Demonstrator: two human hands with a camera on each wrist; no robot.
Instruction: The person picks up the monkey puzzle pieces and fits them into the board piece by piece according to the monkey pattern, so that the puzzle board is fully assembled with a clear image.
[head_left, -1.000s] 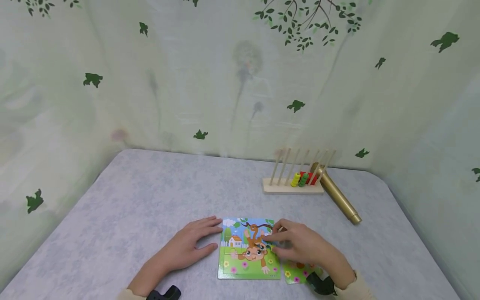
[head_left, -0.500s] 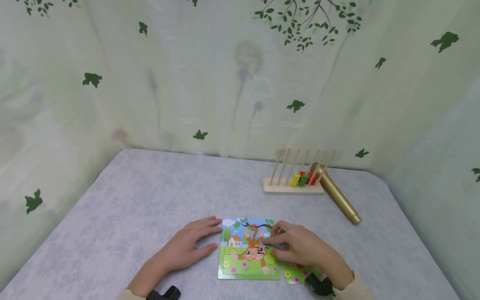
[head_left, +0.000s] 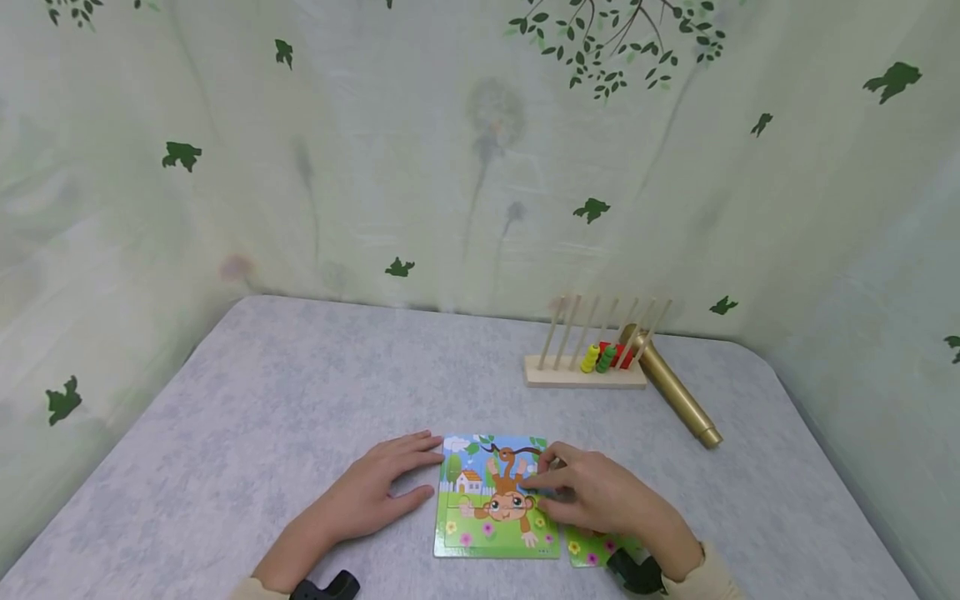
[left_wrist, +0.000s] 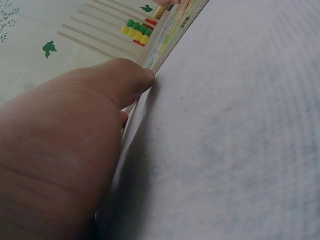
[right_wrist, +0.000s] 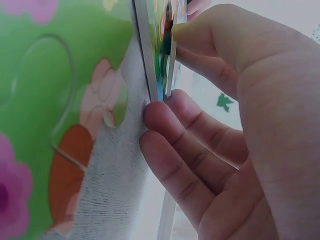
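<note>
A square jigsaw puzzle with a monkey hanging by its tail lies on the table between my hands. My left hand rests on the tabletop, fingers extended, its fingertips right at the puzzle's left edge. In the left wrist view the thumb points at that edge. Over the puzzle's right side, my right hand pinches a thin puzzle piece between thumb and fingers. The right wrist view shows this piece edge-on, close against the puzzle. From above, the fingers mostly hide it.
A second green, flowered puzzle section lies under my right wrist. Farther back stands a wooden peg rack with yellow, green and red beads. A gold-coloured tube lies beside it. A printed curtain hangs behind the table.
My right hand has shifted very slightly left with the puzzle piece. My left hand keeps its place beside the puzzle, and the head view has tilted a touch.
</note>
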